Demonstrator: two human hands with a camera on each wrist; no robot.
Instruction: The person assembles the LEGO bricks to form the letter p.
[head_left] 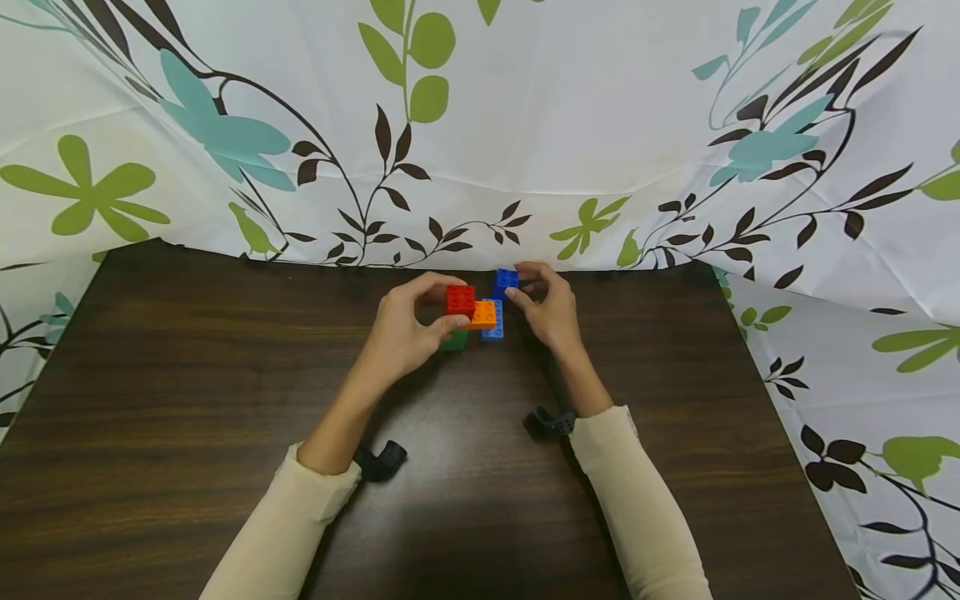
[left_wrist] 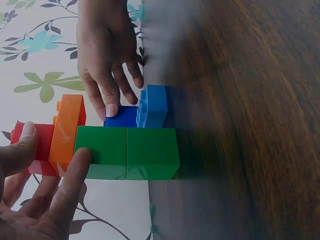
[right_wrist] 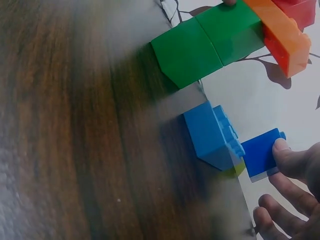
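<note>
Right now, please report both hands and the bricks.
Left hand: holding red-topped stack. Right hand: pinching dark blue brick above light blue brick. No obstruction visible.

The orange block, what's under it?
Two green blocks, stacked, sit under one end of the orange block; its other end sticks out. Where they meet, the green top is hidden.
</note>
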